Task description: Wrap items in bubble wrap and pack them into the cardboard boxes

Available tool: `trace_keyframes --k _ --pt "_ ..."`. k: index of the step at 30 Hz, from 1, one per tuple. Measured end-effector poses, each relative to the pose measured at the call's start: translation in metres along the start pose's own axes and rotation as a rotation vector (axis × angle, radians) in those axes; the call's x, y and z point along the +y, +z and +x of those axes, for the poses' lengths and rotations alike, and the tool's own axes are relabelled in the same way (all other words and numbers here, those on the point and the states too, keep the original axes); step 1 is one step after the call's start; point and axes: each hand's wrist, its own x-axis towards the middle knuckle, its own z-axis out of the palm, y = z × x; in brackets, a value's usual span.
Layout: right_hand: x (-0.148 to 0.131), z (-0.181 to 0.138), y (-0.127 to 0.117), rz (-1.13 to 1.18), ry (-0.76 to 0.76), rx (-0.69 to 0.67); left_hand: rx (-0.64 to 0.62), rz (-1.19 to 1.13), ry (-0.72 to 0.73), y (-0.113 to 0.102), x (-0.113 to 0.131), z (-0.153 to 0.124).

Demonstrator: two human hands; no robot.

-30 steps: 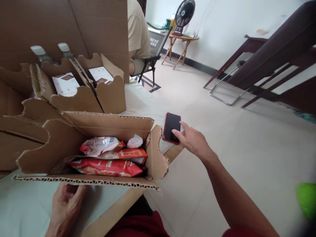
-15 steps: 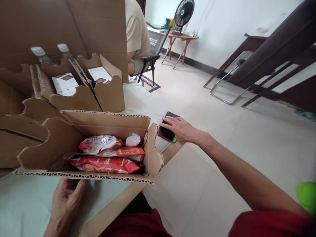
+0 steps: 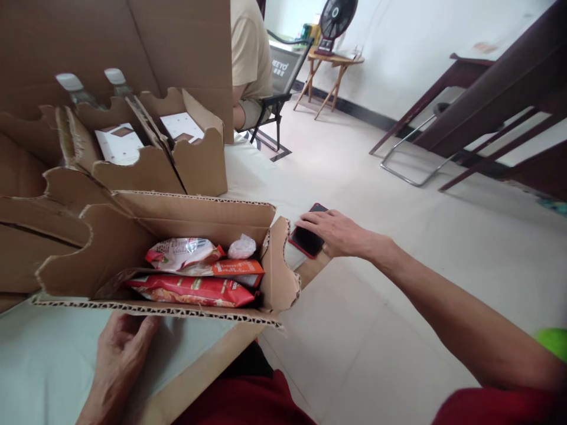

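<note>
A dark smartphone [image 3: 309, 241] with a red edge lies at the table's edge, right of an open cardboard box. My right hand [image 3: 343, 233] is closed over it, fingers across its width and thumb by the near side. The cardboard box [image 3: 199, 208] holds a red snack packet [image 3: 195, 290], a white and pink packet [image 3: 182, 254], an orange packet [image 3: 237, 268] and a small clear-wrapped bundle [image 3: 242, 247]. Against the box's near bottom edge rests my left hand [image 3: 121, 348], loosely open with thumb apart. Its fingertips are partly hidden by the box wall.
Behind stand several cardboard compartments [image 3: 201, 162] with white cards and two capped bottles [image 3: 117, 81], before a tall cardboard panel [image 3: 186, 41]. A person [image 3: 252, 59] sits in a folding chair [image 3: 281, 68] beyond. A fan [image 3: 337, 20] stands on a small wooden table [image 3: 339, 59].
The whole view has shifted slightly. My right hand has slid a little to the right over the smartphone, and a small green spot beside the phone is now hidden. My left hand stays put.
</note>
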Motion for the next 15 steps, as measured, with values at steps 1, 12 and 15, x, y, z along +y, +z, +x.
trace_keyframes --k 1,12,15 --pt "-0.001 -0.001 0.000 -0.004 0.014 -0.001 0.000 -0.018 -0.007 0.000 0.001 0.000" --pt "-0.026 -0.033 -0.012 0.371 -0.037 0.094 -0.053 -0.050 0.021 -0.017 0.000 0.000" --pt "-0.091 -0.035 0.017 0.610 -0.065 0.231 -0.064 -0.094 0.038 -0.018 0.004 -0.005"
